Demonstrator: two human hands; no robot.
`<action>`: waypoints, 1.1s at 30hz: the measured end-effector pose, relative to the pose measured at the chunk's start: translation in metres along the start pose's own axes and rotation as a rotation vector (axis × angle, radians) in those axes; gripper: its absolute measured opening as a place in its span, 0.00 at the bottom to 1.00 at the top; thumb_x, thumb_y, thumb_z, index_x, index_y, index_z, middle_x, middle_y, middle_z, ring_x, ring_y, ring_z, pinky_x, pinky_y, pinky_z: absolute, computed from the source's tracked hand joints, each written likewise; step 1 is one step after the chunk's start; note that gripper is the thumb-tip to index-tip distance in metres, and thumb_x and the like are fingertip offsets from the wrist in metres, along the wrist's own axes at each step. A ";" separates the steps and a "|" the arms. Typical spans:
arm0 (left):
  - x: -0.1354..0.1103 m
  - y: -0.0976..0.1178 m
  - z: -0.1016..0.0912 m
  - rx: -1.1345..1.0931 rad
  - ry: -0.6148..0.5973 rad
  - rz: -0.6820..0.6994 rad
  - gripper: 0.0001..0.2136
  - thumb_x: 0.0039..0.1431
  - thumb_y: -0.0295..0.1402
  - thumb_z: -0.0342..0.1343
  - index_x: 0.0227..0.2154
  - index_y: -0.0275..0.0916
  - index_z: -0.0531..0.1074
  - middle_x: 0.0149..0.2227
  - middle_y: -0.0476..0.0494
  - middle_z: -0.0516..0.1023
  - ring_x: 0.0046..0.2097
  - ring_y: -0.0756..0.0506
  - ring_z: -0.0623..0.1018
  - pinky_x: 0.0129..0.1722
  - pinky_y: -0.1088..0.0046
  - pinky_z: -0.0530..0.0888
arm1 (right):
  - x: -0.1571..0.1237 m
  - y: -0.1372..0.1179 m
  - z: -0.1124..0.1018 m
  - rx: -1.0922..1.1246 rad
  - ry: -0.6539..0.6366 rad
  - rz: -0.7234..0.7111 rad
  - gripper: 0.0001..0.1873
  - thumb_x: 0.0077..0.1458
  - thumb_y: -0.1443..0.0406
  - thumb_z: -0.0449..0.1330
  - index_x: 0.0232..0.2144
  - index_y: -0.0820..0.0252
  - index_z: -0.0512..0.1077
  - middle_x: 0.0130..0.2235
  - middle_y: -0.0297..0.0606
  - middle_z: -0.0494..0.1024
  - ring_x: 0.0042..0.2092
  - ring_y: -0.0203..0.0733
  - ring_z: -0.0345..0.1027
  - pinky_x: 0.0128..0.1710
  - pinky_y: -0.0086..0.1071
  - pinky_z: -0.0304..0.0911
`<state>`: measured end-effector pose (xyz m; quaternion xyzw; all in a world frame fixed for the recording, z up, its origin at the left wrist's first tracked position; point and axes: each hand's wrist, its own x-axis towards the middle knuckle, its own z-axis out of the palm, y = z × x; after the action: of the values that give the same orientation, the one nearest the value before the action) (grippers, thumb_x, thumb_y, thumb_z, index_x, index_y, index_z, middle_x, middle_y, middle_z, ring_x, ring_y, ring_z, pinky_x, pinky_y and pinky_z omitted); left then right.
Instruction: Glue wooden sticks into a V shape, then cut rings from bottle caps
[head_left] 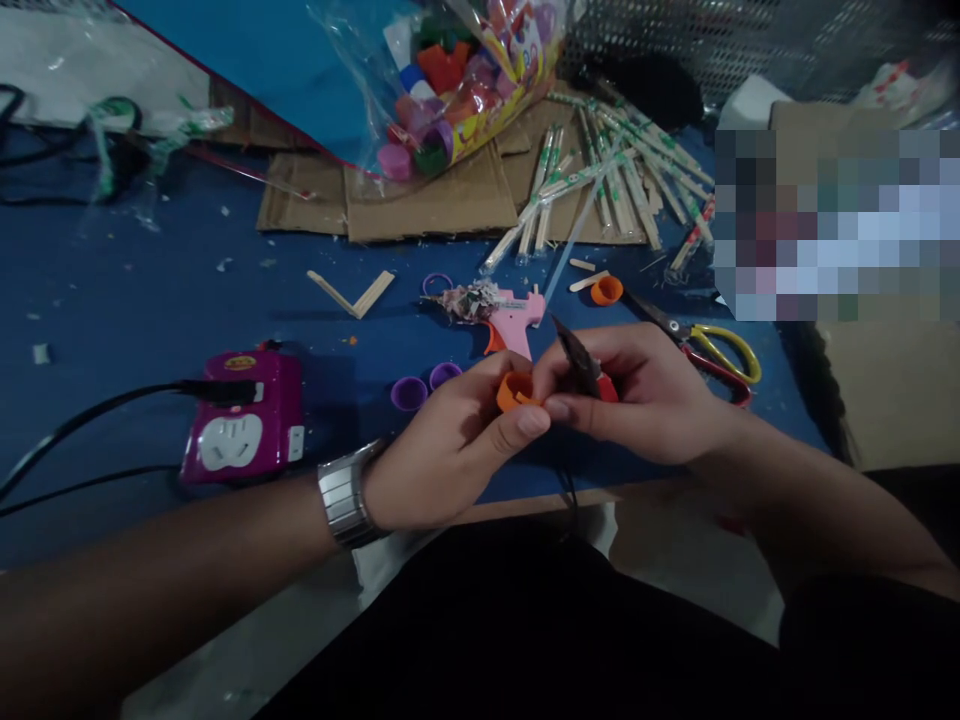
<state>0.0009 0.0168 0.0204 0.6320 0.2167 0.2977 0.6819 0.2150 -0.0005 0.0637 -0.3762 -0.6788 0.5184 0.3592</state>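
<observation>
My left hand [457, 440], wearing a metal watch, pinches an orange plastic cap [516, 392] between thumb and fingers. A strip of the cap's wall looks partly cut. My right hand [637, 395] is closed around a small knife [581, 362] with a dark blade and a red handle; the blade points up and away from the cap. The right fingertips also touch the cap's right edge. Just beyond my hands lies a pink glue gun [514, 318] with a glue-crusted front. Two purple caps [409, 393] sit by my left hand.
A magenta power socket box [244, 415] with black cables stands left. Red-and-yellow scissors [724, 355] and another orange cap [607, 291] lie right. Joined wooden sticks [352, 297], wrapped chopsticks [630, 170], cardboard [427, 205] and a bag of colored caps [465, 90] lie farther back.
</observation>
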 end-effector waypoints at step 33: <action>-0.006 -0.007 0.002 -0.275 0.068 0.050 0.13 0.76 0.43 0.52 0.54 0.41 0.69 0.36 0.47 0.70 0.35 0.50 0.70 0.34 0.75 0.71 | 0.000 0.007 -0.009 0.026 0.076 -0.041 0.11 0.66 0.61 0.68 0.45 0.63 0.77 0.35 0.32 0.76 0.31 0.31 0.69 0.31 0.25 0.66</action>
<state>-0.0012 0.0109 0.0134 0.5272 0.1811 0.3628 0.7468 0.2236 0.0046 0.0586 -0.3769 -0.6654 0.5051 0.4001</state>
